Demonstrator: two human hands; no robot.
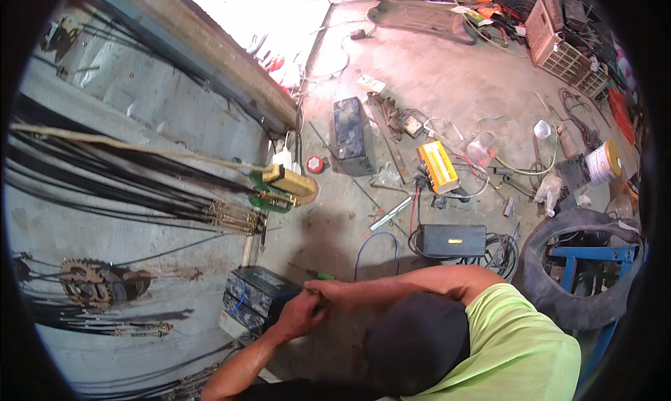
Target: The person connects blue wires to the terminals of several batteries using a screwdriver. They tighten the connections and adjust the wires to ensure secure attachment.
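Both hands meet at the right side of a dark, box-shaped battery (262,289) on the floor at lower left. A blue wire loops over the battery's left side. My left hand (299,314) is closed, its fingers curled against the battery's edge. My right hand (321,288) reaches across from the right, its fingertips touching or almost touching the left hand. Its fingers are bent together too; whatever either hand grips is hidden. Just beyond the right hand lies a green-handled tool (324,276), seemingly a screwdriver, with a thin dark shaft.
A second dark battery (353,137), a yellow-orange device (438,167) and a black box with cables (454,241) stand ahead. At right lies a tyre (542,289) around a blue metal stand (594,253). Cables and springs hang on the left wall. A plastic crate (559,58) sits far right.
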